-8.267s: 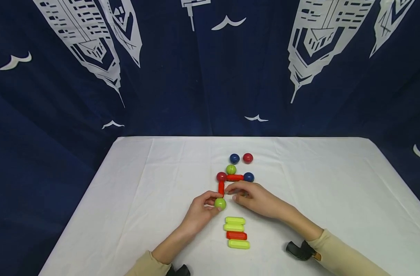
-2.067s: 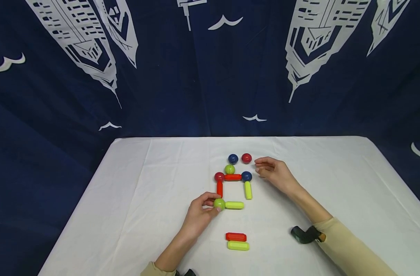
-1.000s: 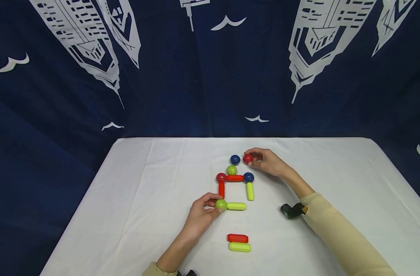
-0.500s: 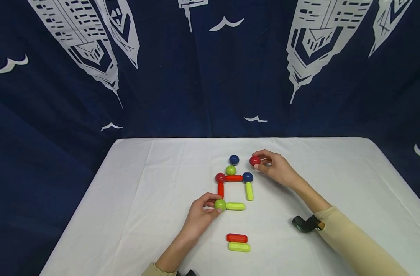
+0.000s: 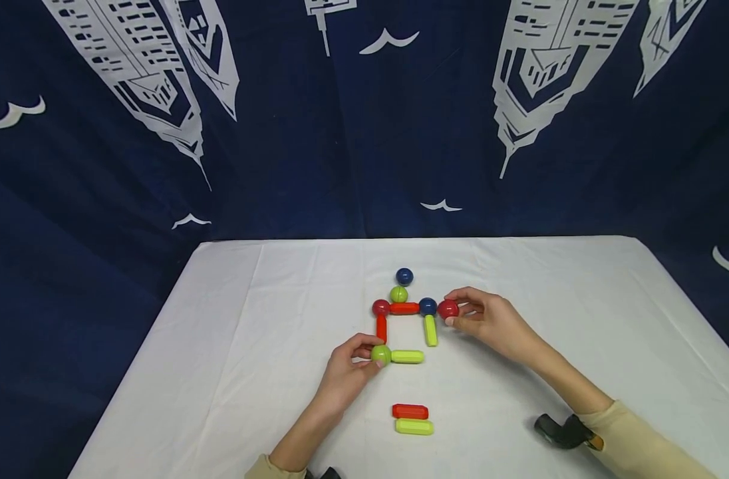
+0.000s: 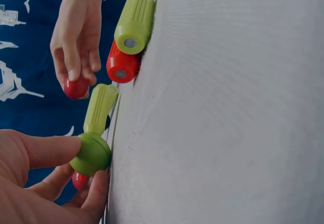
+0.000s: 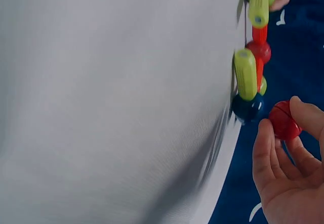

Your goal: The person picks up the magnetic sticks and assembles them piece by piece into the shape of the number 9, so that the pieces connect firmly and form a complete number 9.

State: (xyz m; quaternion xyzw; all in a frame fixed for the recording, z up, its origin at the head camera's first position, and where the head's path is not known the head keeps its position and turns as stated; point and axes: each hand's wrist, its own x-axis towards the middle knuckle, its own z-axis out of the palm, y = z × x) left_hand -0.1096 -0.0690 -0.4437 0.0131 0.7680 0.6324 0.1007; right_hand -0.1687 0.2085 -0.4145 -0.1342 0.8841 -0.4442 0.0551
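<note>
- While your left hand pinches the near green ball between thumb and fingers, a lime crosswise rod sticks out from that ball to the right.
- Your right hand grips the loose red ball with thumb and fingers, just right of the blue corner ball; your right wrist view shows a gap between them.
- From the blue corner ball, a lime side rod points toward you, while a red crossbar reaches the red corner ball.
- A red side rod links that corner to your green ball.
- Beyond the crossbar sit a far green ball and a far blue ball.
- Nearer you, a spare red rod and a spare lime rod lie side by side.
</note>
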